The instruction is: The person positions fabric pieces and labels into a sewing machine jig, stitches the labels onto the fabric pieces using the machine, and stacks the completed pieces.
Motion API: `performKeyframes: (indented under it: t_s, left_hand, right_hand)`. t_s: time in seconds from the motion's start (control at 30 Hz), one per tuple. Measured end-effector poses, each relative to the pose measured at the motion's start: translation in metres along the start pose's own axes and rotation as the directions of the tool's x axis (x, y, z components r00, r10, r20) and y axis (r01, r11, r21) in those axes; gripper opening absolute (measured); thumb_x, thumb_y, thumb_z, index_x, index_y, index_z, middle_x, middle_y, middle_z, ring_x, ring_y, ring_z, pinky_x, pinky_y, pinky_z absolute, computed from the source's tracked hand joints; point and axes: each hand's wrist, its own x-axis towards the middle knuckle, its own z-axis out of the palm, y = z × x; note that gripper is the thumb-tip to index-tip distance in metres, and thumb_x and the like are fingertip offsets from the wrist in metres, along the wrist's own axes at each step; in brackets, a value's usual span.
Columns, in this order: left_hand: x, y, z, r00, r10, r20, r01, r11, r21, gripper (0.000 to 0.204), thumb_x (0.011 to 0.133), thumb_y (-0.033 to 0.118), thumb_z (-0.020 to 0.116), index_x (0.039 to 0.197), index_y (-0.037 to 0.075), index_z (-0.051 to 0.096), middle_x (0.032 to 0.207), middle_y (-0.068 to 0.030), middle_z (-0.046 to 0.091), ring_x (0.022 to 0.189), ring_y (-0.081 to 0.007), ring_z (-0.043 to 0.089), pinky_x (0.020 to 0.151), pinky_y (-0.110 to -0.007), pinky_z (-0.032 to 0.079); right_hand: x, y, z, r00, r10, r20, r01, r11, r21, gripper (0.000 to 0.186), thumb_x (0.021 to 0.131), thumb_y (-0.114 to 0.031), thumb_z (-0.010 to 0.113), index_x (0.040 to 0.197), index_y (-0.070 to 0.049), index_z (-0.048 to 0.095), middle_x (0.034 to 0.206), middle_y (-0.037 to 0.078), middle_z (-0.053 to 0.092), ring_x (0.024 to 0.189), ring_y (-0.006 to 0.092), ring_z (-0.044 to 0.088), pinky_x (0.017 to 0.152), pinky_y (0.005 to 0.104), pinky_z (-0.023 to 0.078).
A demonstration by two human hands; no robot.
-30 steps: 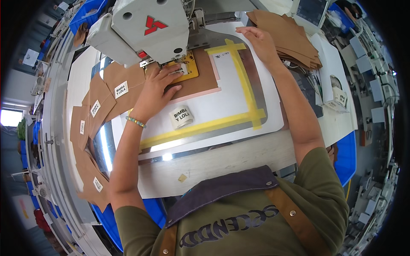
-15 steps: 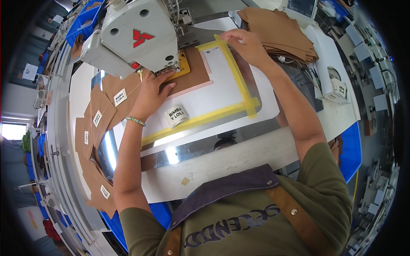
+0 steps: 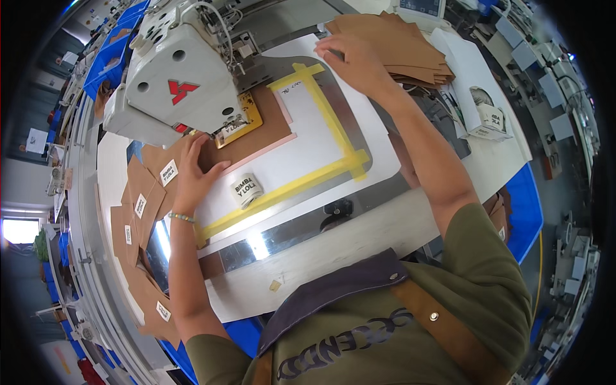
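Observation:
My left hand (image 3: 195,168) lies with fingers stretched and thumb spread on the brown panel (image 3: 256,136), beside the head of a white sewing machine (image 3: 160,90). Close to its fingertips, a yellow frame (image 3: 253,115) surrounds a white label (image 3: 232,126) on that panel, partly under the machine head. The panel rests on a white template board (image 3: 308,144) edged with yellow tape (image 3: 333,122). A roll of white printed labels (image 3: 246,190) stands near my left thumb. My right hand (image 3: 353,64) is at the board's far right, fingers slightly bent and apart, with nothing visible in them.
Stacked brown panels (image 3: 391,45) lie beyond my right hand. Several labelled brown panels (image 3: 144,192) overlap at the left. A white open box (image 3: 487,131) with a roll stands at the right. Blue bins (image 3: 527,212) flank the table, and a screen (image 3: 420,6) stands at the back.
My left fingers have drawn back from the yellow frame, uncovering the label. My right hand has moved off the tape's far corner, farther away. The whole view has shifted somewhat.

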Motion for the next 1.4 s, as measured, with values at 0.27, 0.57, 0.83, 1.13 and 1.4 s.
performKeyframes:
  t_s: [0.27, 0.57, 0.83, 1.13, 1.4]
  left_hand:
    - [-0.007, -0.03, -0.02, 0.99, 0.089, 0.112, -0.091, 0.996, 0.013, 0.066, 0.083, 0.021, 0.09, 0.144, 0.005, 0.072, 0.156, -0.0086, 0.062, 0.149, -0.0311, 0.052, 0.127, -0.043, 0.041]
    - [-0.006, 0.011, 0.012, 0.975, 0.213, -0.058, -0.211, 0.977, 0.033, 0.023, 0.091, 0.001, 0.081, 0.114, 0.001, 0.082, 0.123, -0.0093, 0.077, 0.114, -0.0291, 0.074, 0.098, -0.039, 0.06]
    - [-0.015, 0.01, 0.011, 0.889, 0.457, -0.006, -0.433, 0.846, 0.311, 0.023, 0.085, -0.007, 0.075, 0.106, 0.001, 0.078, 0.119, -0.0088, 0.077, 0.11, -0.0315, 0.075, 0.09, -0.04, 0.064]
    - [-0.082, -0.08, -0.062, 0.988, -0.092, -0.122, 0.14, 0.868, 0.476, 0.023, 0.102, 0.004, 0.063, 0.119, 0.006, 0.077, 0.14, -0.013, 0.073, 0.119, -0.039, 0.073, 0.097, -0.047, 0.061]
    - [-0.12, -0.081, -0.089, 0.965, -0.168, -0.202, 0.257, 0.761, 0.596, 0.038, 0.102, 0.0, 0.062, 0.138, 0.006, 0.071, 0.152, -0.0127, 0.066, 0.137, -0.0384, 0.064, 0.113, -0.047, 0.054]
  right_hand:
    - [0.002, -0.008, -0.083, 0.987, 0.143, -0.07, -0.155, 0.965, -0.213, 0.029, 0.104, -0.028, 0.073, 0.121, -0.006, 0.08, 0.123, 0.008, 0.08, 0.109, 0.0286, 0.074, 0.098, 0.0397, 0.058]
    - [-0.037, 0.033, -0.074, 0.953, 0.267, 0.144, -0.102, 0.728, -0.678, 0.018, 0.098, -0.019, 0.071, 0.111, -0.011, 0.081, 0.11, 0.01, 0.077, 0.106, 0.0316, 0.074, 0.085, 0.0474, 0.061]
    - [-0.034, 0.045, -0.075, 0.945, 0.098, 0.313, 0.147, 0.729, -0.669, 0.016, 0.097, -0.016, 0.071, 0.108, -0.009, 0.08, 0.105, 0.008, 0.077, 0.099, 0.0323, 0.075, 0.082, 0.0454, 0.061]
    - [-0.032, 0.033, -0.069, 1.0, 0.009, 0.017, 0.002, 0.845, -0.535, 0.016, 0.1, -0.014, 0.069, 0.11, -0.007, 0.079, 0.104, 0.011, 0.08, 0.094, 0.0339, 0.075, 0.08, 0.0456, 0.06]
    - [-0.047, 0.023, -0.028, 0.811, -0.22, 0.542, 0.474, 0.79, -0.389, 0.027, 0.098, -0.015, 0.069, 0.123, -0.008, 0.077, 0.141, 0.002, 0.073, 0.123, 0.0235, 0.07, 0.1, 0.0411, 0.059]
